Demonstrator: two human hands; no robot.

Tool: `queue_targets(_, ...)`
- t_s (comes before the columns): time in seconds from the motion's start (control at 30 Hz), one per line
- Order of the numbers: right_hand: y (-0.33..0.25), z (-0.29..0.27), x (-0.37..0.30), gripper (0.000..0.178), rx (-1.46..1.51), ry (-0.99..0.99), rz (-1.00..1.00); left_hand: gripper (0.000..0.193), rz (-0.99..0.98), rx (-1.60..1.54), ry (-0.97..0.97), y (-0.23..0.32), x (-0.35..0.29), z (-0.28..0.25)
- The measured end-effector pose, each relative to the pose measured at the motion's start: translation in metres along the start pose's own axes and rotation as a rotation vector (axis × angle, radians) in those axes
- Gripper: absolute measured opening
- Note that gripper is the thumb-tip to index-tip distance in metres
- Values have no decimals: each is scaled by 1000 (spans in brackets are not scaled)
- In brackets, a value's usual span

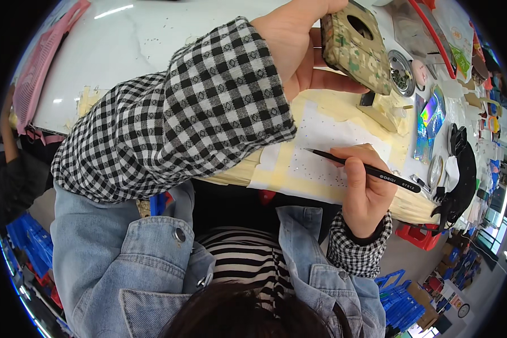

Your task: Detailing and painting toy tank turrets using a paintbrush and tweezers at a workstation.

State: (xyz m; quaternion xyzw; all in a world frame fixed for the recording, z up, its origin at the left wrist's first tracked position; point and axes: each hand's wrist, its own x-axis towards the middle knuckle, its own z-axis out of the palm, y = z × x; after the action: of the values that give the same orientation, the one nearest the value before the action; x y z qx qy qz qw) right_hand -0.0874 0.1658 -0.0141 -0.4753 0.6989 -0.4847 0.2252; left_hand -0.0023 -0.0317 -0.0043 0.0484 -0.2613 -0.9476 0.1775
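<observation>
My left hand [290, 48] reaches across from the left, its thumb on the top edge and its fingers behind a camouflage-patterned case [349, 53]. The case is tilted above the table and has a dark oval opening. My right hand [369, 191] grips slim black tweezers [388, 176], whose fine tip points left. That tip is just over a white sheet [315, 169] scattered with tiny dark specks. Beneath the case stands a small yellowish block [380, 115], partly covered by it. Whether the tip pinches anything is too small to tell.
Yellowish tape or paper [335, 104] surrounds the sheet on the white table [135, 39]. A round metal tin [401, 73], a shiny holographic packet [430, 121] and a black item [459, 180] lie to the right. A pink basket [42, 62] stands far left.
</observation>
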Motion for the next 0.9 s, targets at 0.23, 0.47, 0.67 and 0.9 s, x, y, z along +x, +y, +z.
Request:
queue_targets(0.23,1,1,0,10,15,-15,-17,40,16,15,5,0,-2,1)
queue_targets(0.47,1,0,0,11,22,-7,-24,39,-28,-30,14,-1,0,-1)
queue_targets(0.67,0,1,0,12,20,5,-12,39,-15,-23,-7,-1,0,-2)
queue_targets(0.9,-2,-2,-1,15,43,3,5,40,3,-11,-22,3,-4,1)
